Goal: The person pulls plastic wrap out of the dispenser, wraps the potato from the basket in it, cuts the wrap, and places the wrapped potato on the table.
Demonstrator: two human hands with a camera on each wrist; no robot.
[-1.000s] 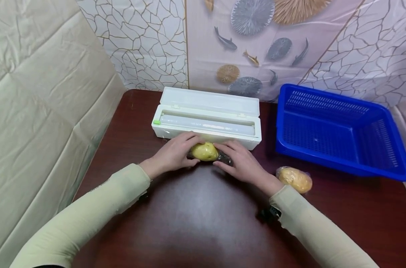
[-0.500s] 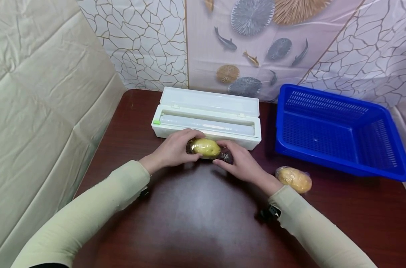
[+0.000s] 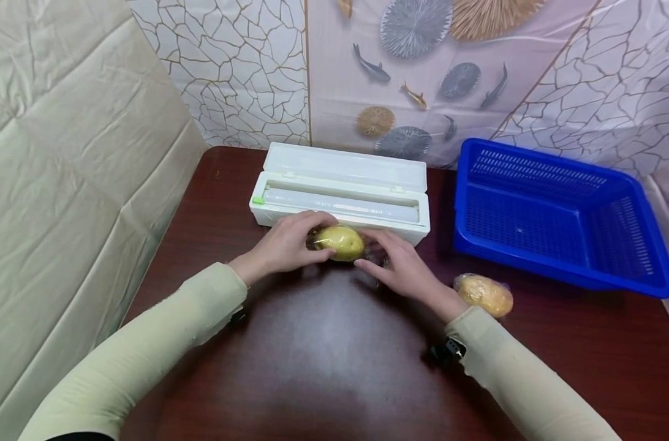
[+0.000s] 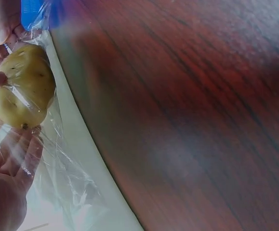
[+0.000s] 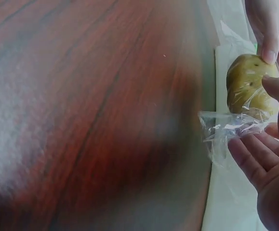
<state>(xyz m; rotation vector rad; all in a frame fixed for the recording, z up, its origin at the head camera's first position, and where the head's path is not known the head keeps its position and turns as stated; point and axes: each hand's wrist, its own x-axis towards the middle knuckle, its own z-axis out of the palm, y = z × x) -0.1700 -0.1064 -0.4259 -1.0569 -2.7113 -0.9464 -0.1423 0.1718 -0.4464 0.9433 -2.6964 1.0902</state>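
Note:
A yellow potato (image 3: 341, 243) sits in clear cling film in front of the white wrap box. My left hand (image 3: 287, 244) grips its left side, the thumb in front and the fingers behind. At its right end my right hand (image 3: 399, 265) holds the loose cling film (image 5: 231, 126) between thumb and fingers; in the right wrist view those fingers lie under the film. In the left wrist view, loose film spreads past the potato (image 4: 28, 89) over my left fingers. The exact contact of the right thumb with the potato is hard to tell.
The white wrap box (image 3: 340, 199) stands with its lid up and a film roll (image 3: 340, 204) inside. A blue plastic basket (image 3: 560, 214) stands at the back right. A wrapped potato (image 3: 484, 295) lies by my right wrist on the dark brown table (image 3: 323, 367).
The potato has been turned and raised slightly between my hands, so more of it shows. My right hand has shifted a little to the right, with the loose film end.

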